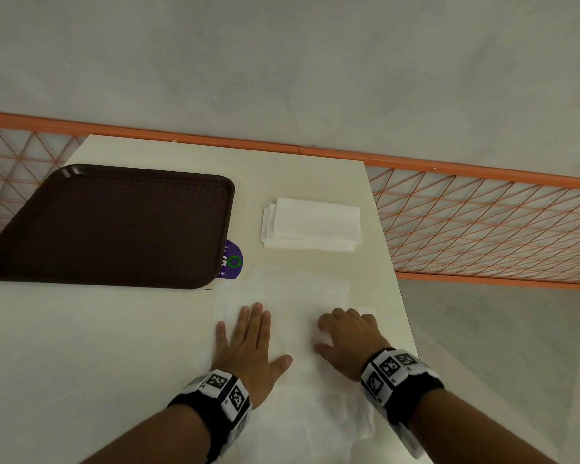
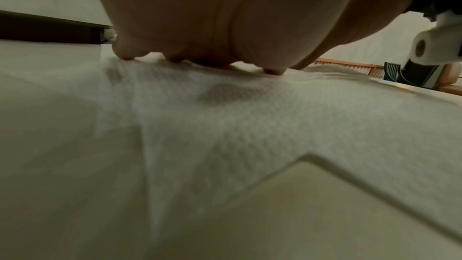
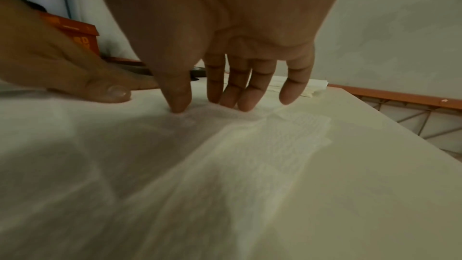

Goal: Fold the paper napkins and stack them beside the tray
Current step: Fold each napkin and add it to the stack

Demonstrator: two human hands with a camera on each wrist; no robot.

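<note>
**Left hand pins napkin, right hand working its near-right area: mid-fold**

Left hand (image 1: 248, 343) lies flat, fingers straight and spread, palm down on the unfolded napkin (image 1: 292, 296). It grips nothing, just presses. Right hand (image 1: 345, 336) has fingers bent down onto the same napkin; the right wrist view shows thumb and fingertips (image 3: 243, 104) touching the sheet with a low ridge of paper between them. Whether it actually pinches a layer, I cannot tell.

Napkin sits on the table (image 1: 114, 329) in front of the person, just right of the tray (image 1: 107, 226), near the table's right edge. More loose paper trails toward the person under the right wrist. Folded stack (image 1: 312, 224) is already beside the tray, farther back, well apart from both hands.

Judgement: several napkins done, this one at the start of its fold. Next move needs a lifted edge carried over to meet the opposite one, left hand anchoring so the thin sheet doesn't slide, then a crease press. Paper looks flimsy; it will drag or wrinkle easily.
</note>
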